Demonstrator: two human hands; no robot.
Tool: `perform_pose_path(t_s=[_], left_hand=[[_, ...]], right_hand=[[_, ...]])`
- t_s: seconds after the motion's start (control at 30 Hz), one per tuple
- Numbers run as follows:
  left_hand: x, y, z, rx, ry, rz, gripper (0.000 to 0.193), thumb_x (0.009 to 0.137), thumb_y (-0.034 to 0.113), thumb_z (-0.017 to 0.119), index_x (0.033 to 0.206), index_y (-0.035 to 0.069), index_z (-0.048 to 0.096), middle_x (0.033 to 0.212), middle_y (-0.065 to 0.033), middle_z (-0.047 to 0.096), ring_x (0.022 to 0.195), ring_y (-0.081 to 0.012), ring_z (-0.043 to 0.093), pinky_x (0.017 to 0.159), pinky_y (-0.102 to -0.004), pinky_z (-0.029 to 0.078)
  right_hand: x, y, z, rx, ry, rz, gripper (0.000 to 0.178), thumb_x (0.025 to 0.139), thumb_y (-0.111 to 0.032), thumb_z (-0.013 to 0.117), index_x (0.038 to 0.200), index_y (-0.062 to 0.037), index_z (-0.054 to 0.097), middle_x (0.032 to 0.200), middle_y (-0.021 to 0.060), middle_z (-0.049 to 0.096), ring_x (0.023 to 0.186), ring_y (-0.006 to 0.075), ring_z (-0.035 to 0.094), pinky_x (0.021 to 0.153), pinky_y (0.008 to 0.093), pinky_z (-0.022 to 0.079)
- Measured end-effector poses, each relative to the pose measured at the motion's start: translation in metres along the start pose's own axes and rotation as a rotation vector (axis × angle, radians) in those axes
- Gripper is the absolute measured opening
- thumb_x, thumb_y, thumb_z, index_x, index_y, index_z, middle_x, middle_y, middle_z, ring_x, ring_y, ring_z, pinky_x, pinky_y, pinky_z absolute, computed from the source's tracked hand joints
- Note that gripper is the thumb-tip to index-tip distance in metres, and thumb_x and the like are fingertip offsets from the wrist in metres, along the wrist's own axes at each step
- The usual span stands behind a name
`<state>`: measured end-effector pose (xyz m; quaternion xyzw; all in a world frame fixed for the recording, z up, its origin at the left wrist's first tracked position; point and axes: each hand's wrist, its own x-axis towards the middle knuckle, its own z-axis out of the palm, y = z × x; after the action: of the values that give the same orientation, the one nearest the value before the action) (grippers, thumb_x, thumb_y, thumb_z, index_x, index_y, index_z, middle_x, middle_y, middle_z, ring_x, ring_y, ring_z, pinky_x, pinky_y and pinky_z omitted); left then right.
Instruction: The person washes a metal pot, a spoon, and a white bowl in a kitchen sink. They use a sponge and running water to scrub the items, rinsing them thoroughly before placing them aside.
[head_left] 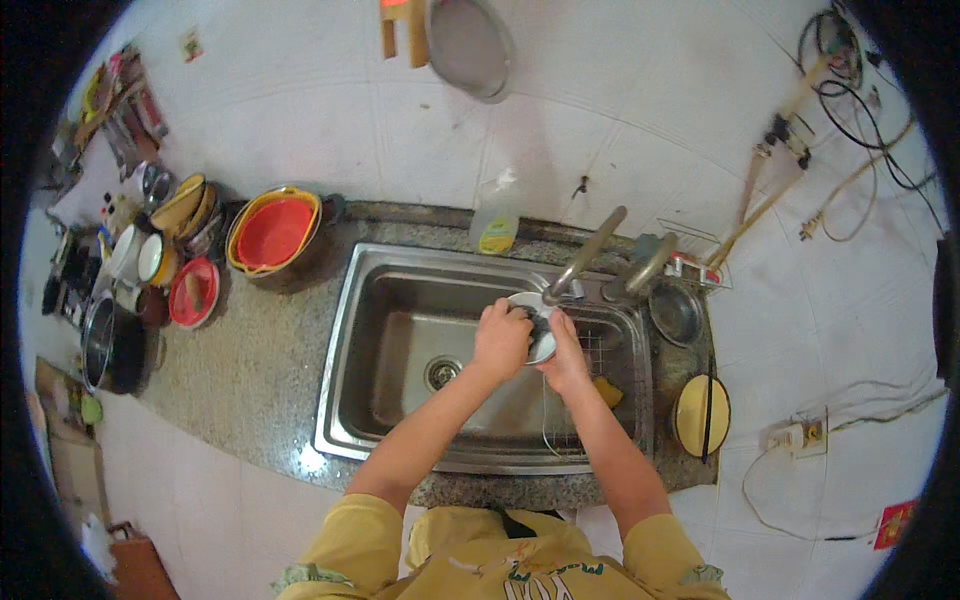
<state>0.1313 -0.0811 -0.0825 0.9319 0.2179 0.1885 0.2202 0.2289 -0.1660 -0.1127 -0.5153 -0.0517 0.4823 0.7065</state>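
Note:
Over the right part of the steel sink (400,385), my right hand (566,356) grips a small white bowl (544,350) by its side. The bowl is tilted under the tap's mouth. My left hand (502,338) is closed on a dark scouring pad (538,322), pressed against the bowl's inside. Fingers cover much of the pad, so its full shape is hidden. The curved metal tap (590,255) reaches in just above both hands. Whether water runs from it I cannot tell.
A wire rack (562,425) and a yellow sponge (607,391) lie in the sink's right side. Behind it stands a soap bottle (496,225). Red and yellow basins (275,232), a red dish (193,293) and a black pot (112,345) occupy the left counter. A yellow round lid (690,415) is at right.

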Motion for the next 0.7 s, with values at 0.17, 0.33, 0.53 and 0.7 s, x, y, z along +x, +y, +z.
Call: perform_pose_path(t_s=[0.17,0.33,0.53,0.7], left_hand=[[0.014,0.008,0.012,-0.196,0.090,-0.210,0.022,0.059,0.014,0.066,0.079,0.004,0.063,0.079,-0.0113,0.058,0.077,-0.0279,0.056,0.064,-0.0367,0.045],[0.017,-0.006,0.025,-0.603,-0.493,0.036,0.030,0.059,0.015,0.066,0.086,0.003,0.062,0.078,-0.0154,0.060,0.072,-0.0266,0.058,0.066,-0.0340,0.046],[0.012,-0.007,0.029,-0.178,-0.266,0.260,0.042,0.064,0.002,0.057,0.105,0.006,0.054,0.107,-0.0113,0.053,0.098,-0.0285,0.049,0.085,-0.0363,0.037],[0.004,-0.005,0.014,-0.961,-0.654,-0.083,0.050,0.067,-0.004,0.052,0.115,0.005,0.046,0.109,-0.0140,0.051,0.094,-0.0306,0.051,0.079,-0.0386,0.041]], right_hand=[[-0.019,-0.008,0.008,-0.128,0.069,-0.028,0.050,0.084,-0.048,0.039,0.125,-0.0218,0.026,0.120,0.0033,0.037,0.107,0.0239,0.041,0.074,0.0476,0.045],[-0.027,-0.012,-0.004,-0.318,0.234,-0.004,0.054,0.081,-0.053,0.039,0.126,-0.0238,0.027,0.121,0.0085,0.038,0.102,0.0286,0.045,0.063,0.0459,0.051],[-0.034,-0.016,0.002,-0.341,0.214,-0.116,0.052,0.082,-0.051,0.040,0.124,-0.0224,0.031,0.117,0.0067,0.041,0.099,0.0246,0.047,0.064,0.0432,0.050],[-0.038,-0.024,0.004,-0.479,0.236,-0.079,0.046,0.084,-0.047,0.039,0.121,-0.0203,0.037,0.109,0.0067,0.049,0.097,0.0210,0.050,0.063,0.0361,0.050]])
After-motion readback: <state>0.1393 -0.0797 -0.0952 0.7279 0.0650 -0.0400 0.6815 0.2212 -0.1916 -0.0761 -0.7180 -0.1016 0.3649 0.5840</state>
